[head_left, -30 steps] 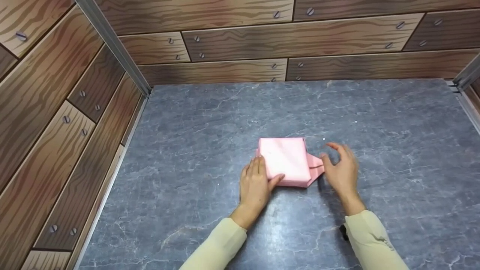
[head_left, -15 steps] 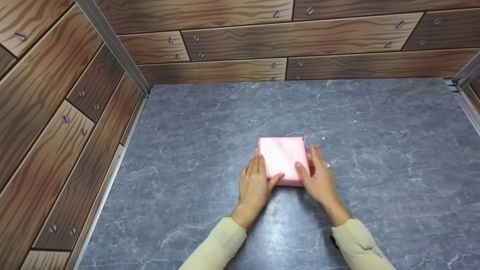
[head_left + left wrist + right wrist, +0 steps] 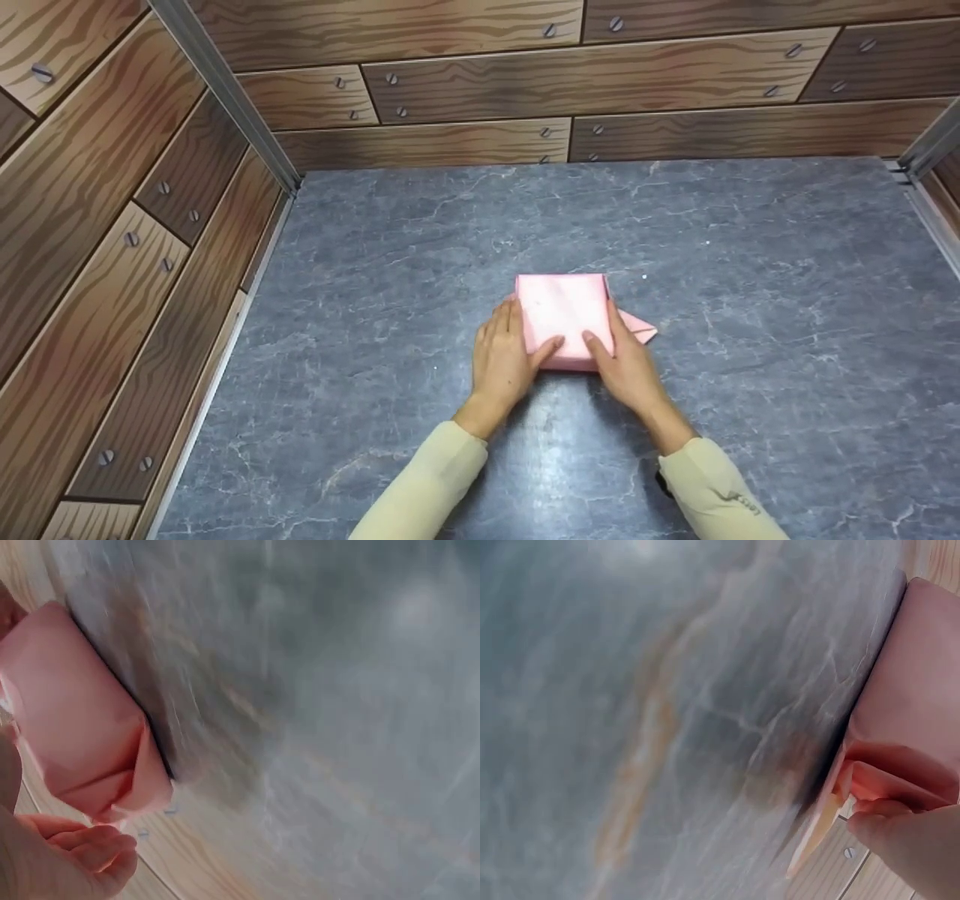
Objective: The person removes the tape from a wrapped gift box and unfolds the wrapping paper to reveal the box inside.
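A box wrapped in pink paper [image 3: 562, 309] lies on the grey marbled table between both hands. My left hand [image 3: 501, 360] holds its left side, fingers along that end and thumb on the top face. In the left wrist view, the fingers [image 3: 90, 847] touch the folded paper at that end of the box [image 3: 82, 705]. On the opposite side my right hand [image 3: 631, 371] grips the box, thumb on top and fingers against the right end. A pointed pink flap [image 3: 641, 328] sticks out beyond those fingers; the right wrist view shows the flap [image 3: 817, 832] near the table.
The grey marbled tabletop [image 3: 405, 300] surrounds the box. Wood-patterned panels [image 3: 480, 90] stand at the back and on the left, with metal rails at the corners. Small white specks dot the table beyond the box.
My right hand has moved left from the outstretched flap onto the box's right end, and now sits slightly closer in. The flap shows again beyond it. The left hand has barely shifted.
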Tool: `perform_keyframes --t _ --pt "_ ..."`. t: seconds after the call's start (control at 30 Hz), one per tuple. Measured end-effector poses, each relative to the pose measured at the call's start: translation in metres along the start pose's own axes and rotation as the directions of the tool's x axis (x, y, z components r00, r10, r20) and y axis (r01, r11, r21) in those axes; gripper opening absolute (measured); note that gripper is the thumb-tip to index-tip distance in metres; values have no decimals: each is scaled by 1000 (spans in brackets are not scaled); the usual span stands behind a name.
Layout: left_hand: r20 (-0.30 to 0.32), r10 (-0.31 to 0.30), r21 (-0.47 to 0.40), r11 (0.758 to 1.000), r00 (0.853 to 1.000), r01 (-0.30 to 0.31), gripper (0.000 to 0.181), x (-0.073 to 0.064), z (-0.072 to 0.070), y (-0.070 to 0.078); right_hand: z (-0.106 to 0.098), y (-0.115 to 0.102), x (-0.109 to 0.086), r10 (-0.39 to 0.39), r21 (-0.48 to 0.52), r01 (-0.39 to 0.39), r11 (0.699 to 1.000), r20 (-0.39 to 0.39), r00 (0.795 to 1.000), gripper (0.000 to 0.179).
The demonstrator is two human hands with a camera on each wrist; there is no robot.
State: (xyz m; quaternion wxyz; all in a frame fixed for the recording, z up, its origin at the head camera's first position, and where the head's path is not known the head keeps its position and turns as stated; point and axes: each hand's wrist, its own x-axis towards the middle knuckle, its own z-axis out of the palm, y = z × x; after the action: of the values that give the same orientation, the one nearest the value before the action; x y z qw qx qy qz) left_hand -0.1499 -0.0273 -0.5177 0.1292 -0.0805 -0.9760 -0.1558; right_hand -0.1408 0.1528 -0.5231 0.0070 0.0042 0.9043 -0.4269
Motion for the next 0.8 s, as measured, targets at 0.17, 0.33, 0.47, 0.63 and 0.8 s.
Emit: perform_keyframes --t 0.17,0.33,0.47,0.63,0.8 --pt "111 -46 -28 998 993 49 89 14 0 -3 1 -1 -2 -13 -3 13 1000 -13 1000 68" --pt "209 -61 -113 990 976 86 91 25 2 -6 2 -4 -6 -19 13 19 1000 -12 1000 70" --pt "256 -48 -180 979 966 97 91 31 1 -9 2 -7 -10 -10 10 10 1000 6 1000 71" --pt "286 0 -238 969 958 71 91 34 0 -11 0 -9 -10 -7 -6 7 1000 16 1000 71" --pt "287 3 -271 959 958 78 90 32 1 -10 -2 -7 -8 -21 5 21 1000 27 999 70"
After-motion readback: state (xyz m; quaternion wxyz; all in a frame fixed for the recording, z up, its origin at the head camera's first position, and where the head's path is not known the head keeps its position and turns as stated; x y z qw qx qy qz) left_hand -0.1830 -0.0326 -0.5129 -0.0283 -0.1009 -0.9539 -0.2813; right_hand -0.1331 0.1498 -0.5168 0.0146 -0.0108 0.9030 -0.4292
